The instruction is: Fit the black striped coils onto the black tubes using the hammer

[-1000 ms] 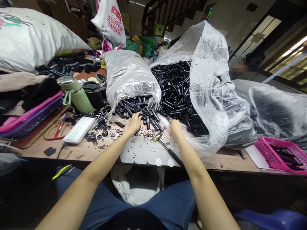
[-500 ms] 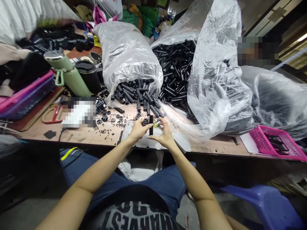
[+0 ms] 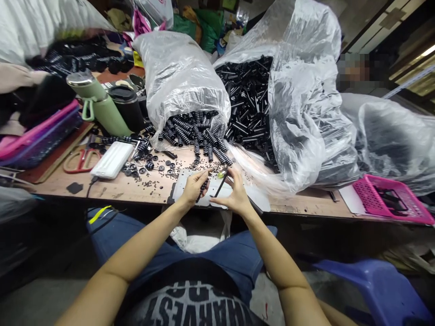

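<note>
My left hand (image 3: 193, 189) is closed around a black ribbed piece (image 3: 203, 189) with light dots, like those in the pile. Just to its right, my right hand (image 3: 236, 194) grips a slim black tube (image 3: 220, 185) between thumb and fingertips, tilted with its top to the right. A small clear yellow-green item (image 3: 220, 174), perhaps a tool handle, shows by the right fingers; whether they hold it I cannot tell. Both hands are above a pale flat sheet (image 3: 181, 181) at the table's front edge. Several ribbed pieces (image 3: 193, 131) spill from a plastic bag (image 3: 183, 72) beyond.
A large clear bag (image 3: 306, 122) with black tubes (image 3: 249, 99) stands at back right. Left are red-handled scissors (image 3: 81, 161), a white power bank (image 3: 113, 160), a green flask (image 3: 98, 106) and a black cup (image 3: 125, 106). A pink basket (image 3: 390, 201) sits far right.
The black tube was upright with both hands at it; now it tilts in my right hand alone. My left hand has turned and drawn slightly left, away from the tube.
</note>
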A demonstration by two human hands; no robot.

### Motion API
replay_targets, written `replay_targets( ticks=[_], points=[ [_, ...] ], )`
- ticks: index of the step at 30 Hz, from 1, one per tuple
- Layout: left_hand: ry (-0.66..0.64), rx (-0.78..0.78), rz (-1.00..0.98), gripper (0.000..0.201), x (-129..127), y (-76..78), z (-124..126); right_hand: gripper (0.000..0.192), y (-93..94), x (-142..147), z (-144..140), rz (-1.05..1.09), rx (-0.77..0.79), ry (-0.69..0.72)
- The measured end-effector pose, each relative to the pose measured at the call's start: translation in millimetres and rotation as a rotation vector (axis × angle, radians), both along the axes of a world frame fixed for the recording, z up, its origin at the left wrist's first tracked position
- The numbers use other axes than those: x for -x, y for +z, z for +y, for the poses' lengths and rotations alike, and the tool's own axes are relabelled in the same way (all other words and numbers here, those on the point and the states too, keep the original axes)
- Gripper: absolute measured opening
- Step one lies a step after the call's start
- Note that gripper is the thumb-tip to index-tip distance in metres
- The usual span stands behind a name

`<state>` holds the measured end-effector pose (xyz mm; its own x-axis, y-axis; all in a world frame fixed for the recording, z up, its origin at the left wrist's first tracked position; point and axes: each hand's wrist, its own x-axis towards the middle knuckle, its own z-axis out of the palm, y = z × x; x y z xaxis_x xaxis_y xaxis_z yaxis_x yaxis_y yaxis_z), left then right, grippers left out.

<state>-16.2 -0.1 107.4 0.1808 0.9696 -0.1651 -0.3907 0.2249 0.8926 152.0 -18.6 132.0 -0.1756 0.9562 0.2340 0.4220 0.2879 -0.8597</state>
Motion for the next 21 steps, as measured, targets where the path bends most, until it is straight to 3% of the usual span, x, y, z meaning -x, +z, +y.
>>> replay_targets(
  ticks=[4,8,16,21],
  points=[
    [0.046,0.113,-0.085,0.042,-9.1,4.4,-1.1,0.111,13.7,9.3,-15.0,-0.296,-0.179,0.148],
    [0.116,0.143,-0.155,0.033,-17.7,5.0,-3.7,0.110,14.1,18.5,-17.1,-0.393,-0.230,0.209],
    [0.082,0.210,-0.116,0.032,-22.5,5.8,-8.6,0.116,2.1,13.1,-9.8,-0.300,-0.080,0.297],
    [0.053,0.236,-0.056,0.032,-23.9,4.1,-8.4,0.118,-6.2,12.8,-8.5,-0.160,0.038,0.244]
  ],
)
